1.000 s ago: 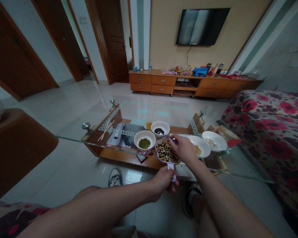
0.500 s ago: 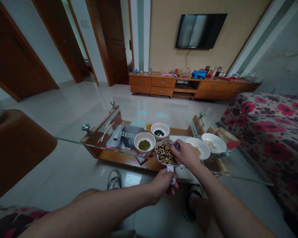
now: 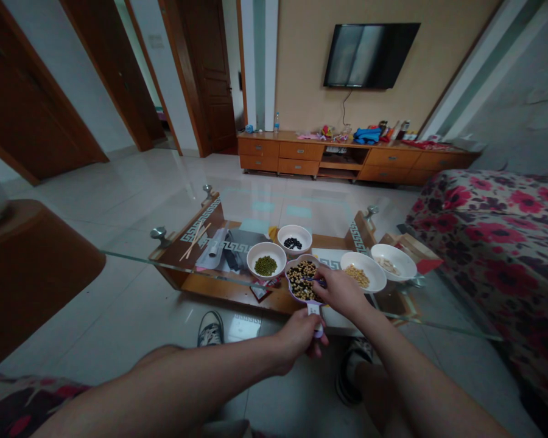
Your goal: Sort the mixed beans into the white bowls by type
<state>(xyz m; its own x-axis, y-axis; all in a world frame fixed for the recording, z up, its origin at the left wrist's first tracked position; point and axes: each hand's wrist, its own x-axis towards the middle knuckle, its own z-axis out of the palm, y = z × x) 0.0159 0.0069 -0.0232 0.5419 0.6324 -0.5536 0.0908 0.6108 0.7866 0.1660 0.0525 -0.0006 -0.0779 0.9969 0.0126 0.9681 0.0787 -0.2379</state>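
Note:
My left hand [image 3: 301, 336] is closed round the white and purple handle of a scalloped pan [image 3: 302, 281], which holds mixed pale and black beans at the front edge of the glass table. Over the pan's right side, my right hand [image 3: 338, 291] pinches a thin purple utensil [image 3: 317, 281] whose tip is among the beans. Left of the pan is a white bowl of green beans [image 3: 265, 266]. Behind it sits a bowl of black beans [image 3: 293, 243]. To the right are a bowl of yellowish beans [image 3: 357, 276] and a bowl with pale pieces [image 3: 387, 265].
Wooden chopsticks [image 3: 195, 241] lie crossed on the left of the glass table [image 3: 137, 259]. Plastic-wrapped items show beneath the glass. A brown stool [image 3: 36, 267] stands at the left, a flowered sofa [image 3: 497, 225] at the right, and a TV cabinet [image 3: 301, 157] at the back.
My right hand has shifted slightly down and left over the pan with the utensil, uncovering more of the yellowish beans' bowl. My left hand stays on the handle.

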